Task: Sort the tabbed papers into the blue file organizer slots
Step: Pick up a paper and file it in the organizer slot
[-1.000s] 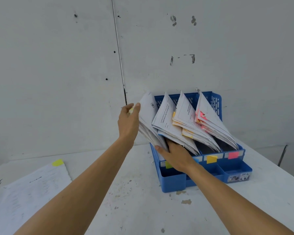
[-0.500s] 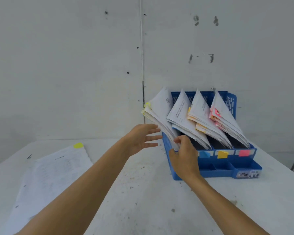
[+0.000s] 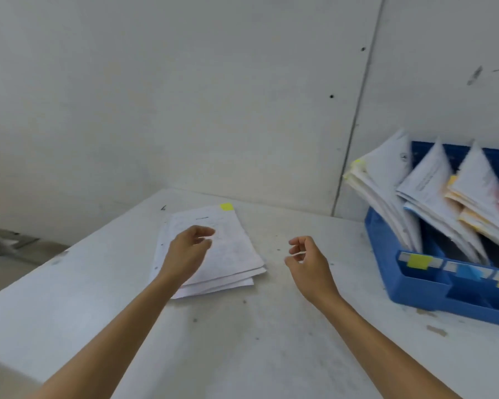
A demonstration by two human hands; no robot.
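Bare paperwork station, office-like.
A scuffed white table (image 3: 242, 341) stands against plain grey wall panels (image 3: 185, 96) (marked, with small holes); a blue file organizer (image 3: 415, 289) with colour-labelled slots holds sheaves of paper, and a loose stack of tabbed papers (image 3: 231, 254) lies on the table.

Empty hands (image 3: 186, 253) (image 3: 310, 264) near tabbed paper stack (image 3: 234, 254)

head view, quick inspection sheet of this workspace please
surface: white table, speckled with dark marks
job's things: stack of papers with yellow tab lies flat at left; blue file organizer at right, its slots holding leaning tabbed papers
clutter: brownish scraps by the organizer
grippers: left hand over the stack, right hand over bare table, both loosely curled, empty
cables: nothing seen
surroundings: grey wall with seam and scuffs
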